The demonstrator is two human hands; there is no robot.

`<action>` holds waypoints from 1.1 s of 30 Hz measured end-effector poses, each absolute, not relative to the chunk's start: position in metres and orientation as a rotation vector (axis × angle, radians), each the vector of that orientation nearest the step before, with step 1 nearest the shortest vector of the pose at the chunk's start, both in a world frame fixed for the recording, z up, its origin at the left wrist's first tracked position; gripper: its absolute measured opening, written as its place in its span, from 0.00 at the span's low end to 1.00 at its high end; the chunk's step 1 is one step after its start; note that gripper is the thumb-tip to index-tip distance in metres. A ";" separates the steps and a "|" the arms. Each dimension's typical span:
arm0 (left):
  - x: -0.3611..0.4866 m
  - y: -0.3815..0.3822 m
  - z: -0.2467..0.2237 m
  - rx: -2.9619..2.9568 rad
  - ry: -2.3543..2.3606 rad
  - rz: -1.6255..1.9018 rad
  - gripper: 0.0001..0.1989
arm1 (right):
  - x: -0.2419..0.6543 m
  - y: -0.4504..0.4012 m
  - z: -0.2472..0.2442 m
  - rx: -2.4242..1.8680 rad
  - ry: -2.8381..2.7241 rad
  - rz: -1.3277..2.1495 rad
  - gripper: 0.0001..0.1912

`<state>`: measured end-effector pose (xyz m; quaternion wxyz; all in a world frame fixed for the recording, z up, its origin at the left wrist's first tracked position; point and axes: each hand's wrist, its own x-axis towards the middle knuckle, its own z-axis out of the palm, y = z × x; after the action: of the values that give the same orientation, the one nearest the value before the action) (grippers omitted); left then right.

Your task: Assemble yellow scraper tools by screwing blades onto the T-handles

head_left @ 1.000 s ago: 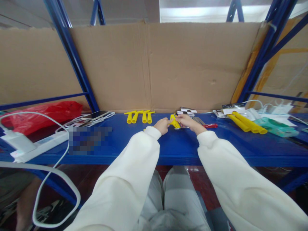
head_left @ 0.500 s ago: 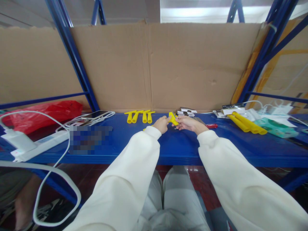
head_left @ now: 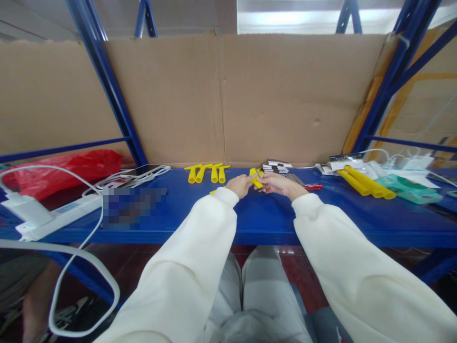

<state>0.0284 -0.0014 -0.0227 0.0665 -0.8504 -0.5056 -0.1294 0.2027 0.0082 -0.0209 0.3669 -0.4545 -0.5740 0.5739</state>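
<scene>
Between my two hands, above the blue shelf (head_left: 264,219), is a small yellow piece (head_left: 256,179). My left hand (head_left: 240,185) is closed on its left side. The fingers of my right hand (head_left: 276,184) are pinched at its right side around a thin, greyish object that lies against the yellow piece and is too small to name. Several yellow T-shaped parts (head_left: 200,174) stand in a row to the left of my hands. Behind my right hand lies a stack of small black and white packets (head_left: 275,166). A red tool (head_left: 313,187) rests beside my right wrist.
Yellow tubes (head_left: 360,183) and a green packet (head_left: 409,189) lie on the right. To the left are a red bag (head_left: 67,171), a white power strip (head_left: 64,216), a phone (head_left: 141,170) and looping cables. Cardboard (head_left: 228,100) walls the back. A person's leg shows at lower left.
A thin greyish object now shows across the yellow piece at my right fingertips. The yellow piece has turned slightly; both hands stay nearly in place.
</scene>
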 end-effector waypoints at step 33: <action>0.029 0.005 -0.023 -2.657 -1.404 -0.553 0.25 | 0.204 0.015 -0.022 -1.099 -1.437 1.510 0.11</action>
<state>0.0293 0.0050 -0.0232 0.0430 -0.8687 -0.4592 -0.1809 0.2041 0.0151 -0.0217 0.3825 -0.4311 -0.5636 0.5919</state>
